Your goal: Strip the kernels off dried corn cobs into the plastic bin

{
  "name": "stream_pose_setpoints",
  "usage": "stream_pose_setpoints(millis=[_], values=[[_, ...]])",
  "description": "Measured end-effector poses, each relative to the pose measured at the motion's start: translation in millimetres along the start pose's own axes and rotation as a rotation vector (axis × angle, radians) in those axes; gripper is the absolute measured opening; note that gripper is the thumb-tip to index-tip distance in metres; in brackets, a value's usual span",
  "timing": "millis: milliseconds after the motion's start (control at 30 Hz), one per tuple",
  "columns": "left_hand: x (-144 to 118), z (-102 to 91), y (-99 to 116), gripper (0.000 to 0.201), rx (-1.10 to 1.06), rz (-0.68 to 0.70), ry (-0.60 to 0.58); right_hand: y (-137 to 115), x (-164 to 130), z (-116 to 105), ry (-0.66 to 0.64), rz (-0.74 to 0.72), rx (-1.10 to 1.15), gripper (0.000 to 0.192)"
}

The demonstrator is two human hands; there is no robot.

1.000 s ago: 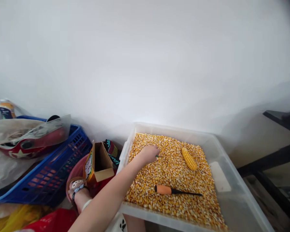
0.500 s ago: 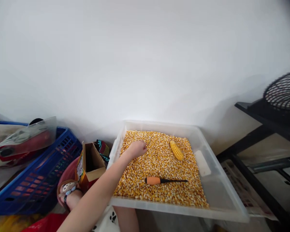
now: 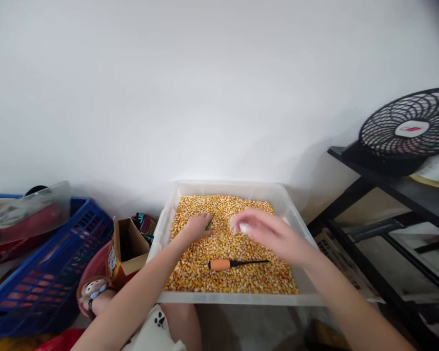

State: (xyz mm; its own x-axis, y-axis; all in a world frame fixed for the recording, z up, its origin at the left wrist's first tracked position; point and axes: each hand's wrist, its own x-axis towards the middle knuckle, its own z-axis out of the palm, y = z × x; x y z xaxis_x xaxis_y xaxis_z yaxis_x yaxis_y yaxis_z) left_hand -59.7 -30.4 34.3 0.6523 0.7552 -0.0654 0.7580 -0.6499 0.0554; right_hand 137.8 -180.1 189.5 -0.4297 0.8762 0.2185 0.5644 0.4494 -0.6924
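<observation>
A clear plastic bin (image 3: 227, 297) holds a bed of loose yellow corn kernels (image 3: 205, 263). My left hand (image 3: 194, 229) rests on the kernels at the bin's left side, shut on a small green-handled tool (image 3: 209, 224). My right hand (image 3: 269, 233), blurred, hovers over the kernels at the right with its fingers stretched out to the left. It covers the spot where a corn cob lay, so the cob is hidden. An orange-handled tool (image 3: 219, 264) with a thin dark shaft lies on the kernels in front of both hands.
An open cardboard box (image 3: 126, 246) and a blue plastic crate (image 3: 40, 273) stand left of the bin. My foot in a sandal (image 3: 95, 292) is near a red basin. At the right, a black fan (image 3: 409, 129) sits on a black shelf frame (image 3: 388, 190).
My right hand has come into view and reached over the corn cob. My left hand stays on the kernels with the green tool. The view has swung right, showing more of the fan.
</observation>
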Motion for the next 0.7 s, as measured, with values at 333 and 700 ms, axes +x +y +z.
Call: stream_pose_setpoints(millis=[333, 700], values=[[7.7, 1.9, -15.9, 0.024, 0.057, -0.088, 0.061, 115.3, 42.4, 112.5, -0.251, -0.279, -0.469, 0.035], [13.4, -20.9, -16.9, 0.029, -0.232, -0.193, 0.216, 232.1, 26.8, 44.9, -0.003, 0.750, -0.399, 0.042]])
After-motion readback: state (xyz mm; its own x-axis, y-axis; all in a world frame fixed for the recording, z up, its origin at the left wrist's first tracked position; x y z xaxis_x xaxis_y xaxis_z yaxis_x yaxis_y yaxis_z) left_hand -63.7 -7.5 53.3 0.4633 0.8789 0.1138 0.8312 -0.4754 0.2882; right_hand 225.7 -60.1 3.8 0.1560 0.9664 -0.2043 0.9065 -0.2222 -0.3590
